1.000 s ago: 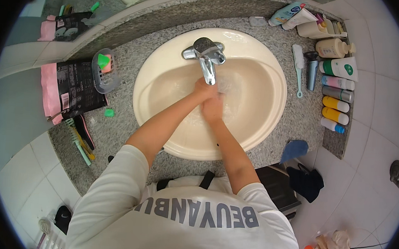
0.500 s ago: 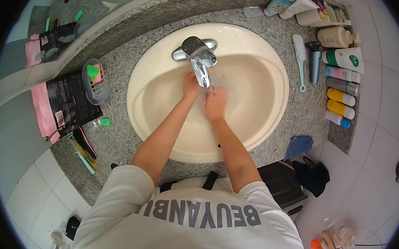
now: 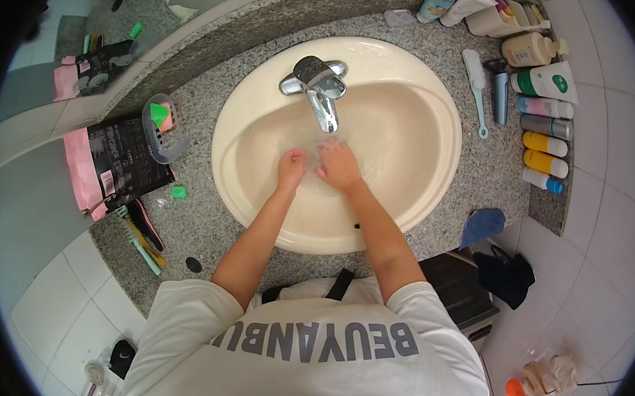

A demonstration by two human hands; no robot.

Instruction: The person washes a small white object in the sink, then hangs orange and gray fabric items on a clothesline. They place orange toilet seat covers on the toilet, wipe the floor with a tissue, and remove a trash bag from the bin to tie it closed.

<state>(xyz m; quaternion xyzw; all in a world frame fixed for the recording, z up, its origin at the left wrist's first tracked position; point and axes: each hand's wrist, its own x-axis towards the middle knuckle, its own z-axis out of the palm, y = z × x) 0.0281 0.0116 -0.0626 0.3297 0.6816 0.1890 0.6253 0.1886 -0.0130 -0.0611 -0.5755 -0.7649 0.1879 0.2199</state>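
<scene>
Both my hands are inside the cream oval sink (image 3: 418, 227), a little short of the chrome faucet (image 3: 325, 112). Water runs from its spout into the basin. My right hand (image 3: 339, 166), below the spout, has its fingers stretched forward and slightly apart, with nothing in it. My left hand (image 3: 291, 170) is just to its left, fingers loosely bent and apart, and holds nothing I can see. A small gap separates the two hands. Both forearms reach over the sink's near rim.
On the right of the granite counter (image 3: 194, 222) lie a cleaning brush (image 3: 476, 91), a blue razor (image 3: 501, 99) and several bottles and tubes. A clear soap dish (image 3: 165, 147), a black-and-pink pouch (image 3: 121, 162) and toothbrushes (image 3: 141, 241) sit left. A blue cloth (image 3: 482, 228) lies at the front right.
My hands have drawn back toward me from beneath the spout. The left hand has come out from behind the faucet. The view has shifted slightly.
</scene>
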